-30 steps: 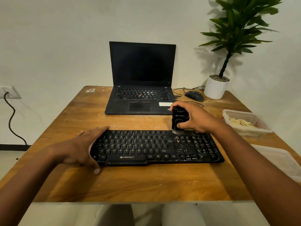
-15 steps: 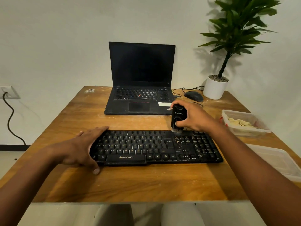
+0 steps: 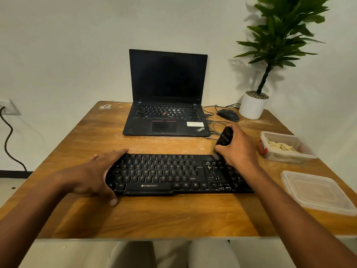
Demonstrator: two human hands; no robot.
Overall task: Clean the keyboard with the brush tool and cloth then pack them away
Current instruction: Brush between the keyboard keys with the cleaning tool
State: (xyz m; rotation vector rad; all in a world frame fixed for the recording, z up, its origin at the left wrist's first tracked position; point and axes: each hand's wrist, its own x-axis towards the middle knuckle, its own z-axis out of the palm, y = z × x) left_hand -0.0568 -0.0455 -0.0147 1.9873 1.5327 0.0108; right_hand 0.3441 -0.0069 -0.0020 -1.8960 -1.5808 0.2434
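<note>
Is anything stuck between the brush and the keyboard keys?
Nothing visible. The right hand holds the small black brush tool tilted, its bristles at the far edge of the black keyboard, which the left hand steadies.

"ZEBRONICS" stands in pale letters on the wide front bar of the black full-size plastic keyboard — and "ThinkPad" sits slanted on the palm rest corner of the open black laptop.

bare table strip before keyboard, laptop behind, container and lid crowding right
</note>
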